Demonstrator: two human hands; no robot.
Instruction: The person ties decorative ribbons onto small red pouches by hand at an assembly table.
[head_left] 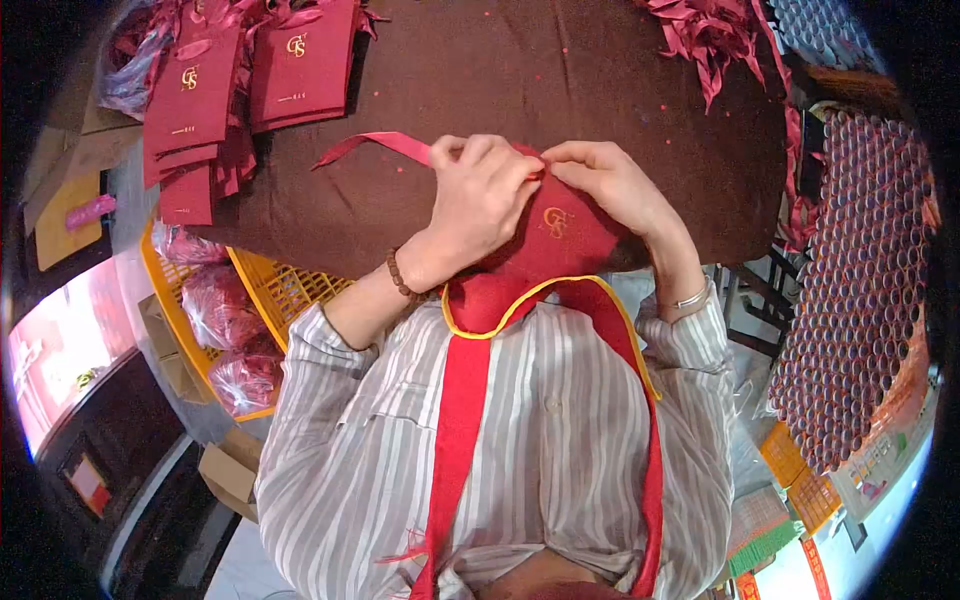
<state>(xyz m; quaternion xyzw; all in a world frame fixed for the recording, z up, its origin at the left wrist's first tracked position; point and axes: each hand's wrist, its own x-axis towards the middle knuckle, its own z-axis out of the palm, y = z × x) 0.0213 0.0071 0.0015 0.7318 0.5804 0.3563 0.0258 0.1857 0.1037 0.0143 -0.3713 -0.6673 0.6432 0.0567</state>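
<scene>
A dark red bag with a gold logo (558,222) is held upright in front of my chest at the table's near edge. My left hand (482,195) is closed at its top edge, with a red ribbon (385,142) trailing out to the left from under the fingers. My right hand (612,182) pinches the top of the bag just right of the left fingertips. The fingertips of both hands nearly meet, and what lies between them is too small to make out. Below the bag hangs a red apron with yellow trim (490,330).
Stacked red bags (300,65) lie at the table's back left. Loose red ribbons (705,40) lie at the back right of the brown tablecloth (460,70). A yellow crate (262,290) with wrapped red bundles (222,308) stands lower left. A patterned cover (850,270) is at right.
</scene>
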